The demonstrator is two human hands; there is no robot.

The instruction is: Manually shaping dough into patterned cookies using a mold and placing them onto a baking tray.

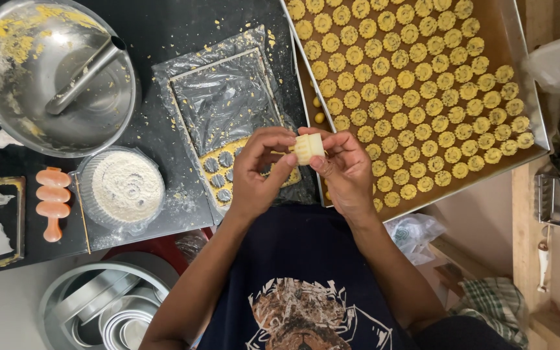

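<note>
Now your left hand (257,170) and right hand (343,170) pinch small cream cookie cutter (308,148) between fingertips, raised above dough sheet (225,170), beside baking tray (531,110) so pressed cookies (416,84) drop close.

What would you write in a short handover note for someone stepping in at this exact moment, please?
Left hand and right hand: both pinch a small pale cutter mould above the table edge.
Dough sheet: under plastic on the dark table, already punched with several flower-shaped holes, some yellow dough left around them.
Baking tray: nearly filled with rows of flower-shaped cookies; little bare space remains.
Flour bowl sits left; the steel mixing bowl holds only crumbs.
</note>
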